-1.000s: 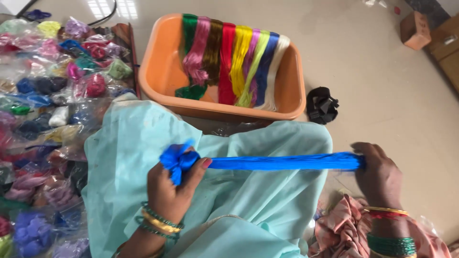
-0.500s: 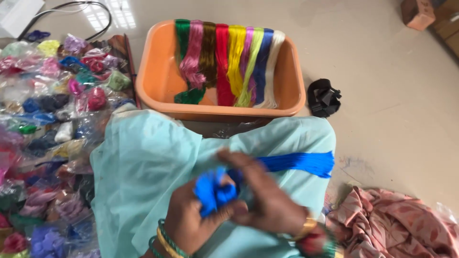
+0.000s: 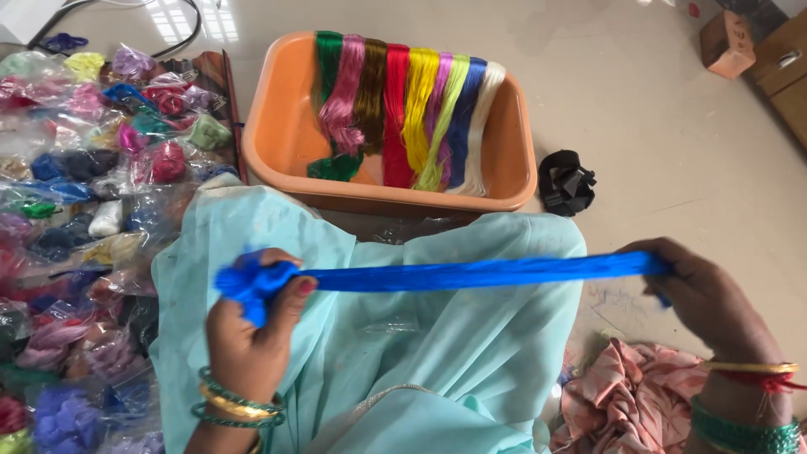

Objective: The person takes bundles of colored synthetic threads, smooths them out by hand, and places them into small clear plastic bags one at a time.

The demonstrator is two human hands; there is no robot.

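Stretching a blue thread band (image 3: 471, 273) taut across my lap, my left hand (image 3: 248, 336) is closed on its bunched end while my right hand (image 3: 702, 294) seems closed round the other end, though the fingers are partly hidden. Beyond my knees sits an orange tub (image 3: 286, 134) draped with coloured skeins (image 3: 403, 109); bagged thread bundles (image 3: 92, 168) crowd the left, pink cloth (image 3: 630, 403) lower right.

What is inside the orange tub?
The orange tub holds thread hanks draped over its far rim: green, pink, brown, red, yellow, lilac, lime, blue and white. Their ends lie on the tub floor. What lies beneath the hanks is covered.
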